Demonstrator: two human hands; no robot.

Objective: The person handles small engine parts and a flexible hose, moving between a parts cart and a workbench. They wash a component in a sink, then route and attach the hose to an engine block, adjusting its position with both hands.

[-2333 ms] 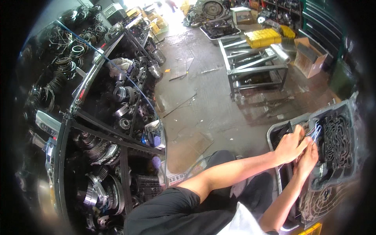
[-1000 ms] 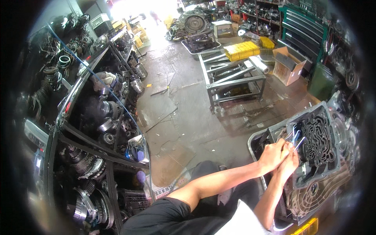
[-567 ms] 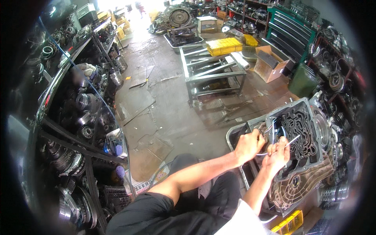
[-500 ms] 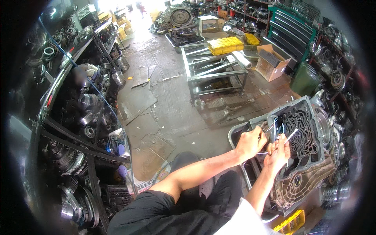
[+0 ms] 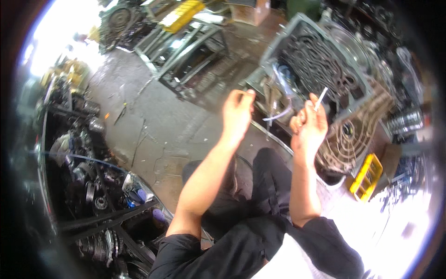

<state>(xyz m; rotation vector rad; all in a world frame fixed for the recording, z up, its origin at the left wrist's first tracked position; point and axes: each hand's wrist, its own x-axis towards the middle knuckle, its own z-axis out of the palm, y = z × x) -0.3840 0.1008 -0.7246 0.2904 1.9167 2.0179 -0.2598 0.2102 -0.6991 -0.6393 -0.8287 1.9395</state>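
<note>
My right hand (image 5: 310, 128) is raised in front of the gearbox housing (image 5: 360, 95), with a thin white stick (image 5: 321, 98) between its fingers. To its left, my left hand (image 5: 238, 114) hangs over the floor beside the housing's stand. Its fingers are curled together, and what they hold, if anything, is hidden. Inside the grey rim of the housing lies a dark plate with winding channels (image 5: 316, 60). Blue and white wires (image 5: 282, 74) come up at its near left side. A pale curved strip (image 5: 280, 113) sticks out between my two hands.
Shelving with metal gear parts (image 5: 100, 202) runs along the left. A steel frame stand (image 5: 186, 51) bears a yellow crate (image 5: 183, 14) farther off. Another yellow crate (image 5: 367, 176) sits low on the right. A cardboard box (image 5: 253, 13) stands at the back.
My hands have come apart; the left has moved left, away from the housing. My right hand still holds the white stick. The view has turned down and to the right.
</note>
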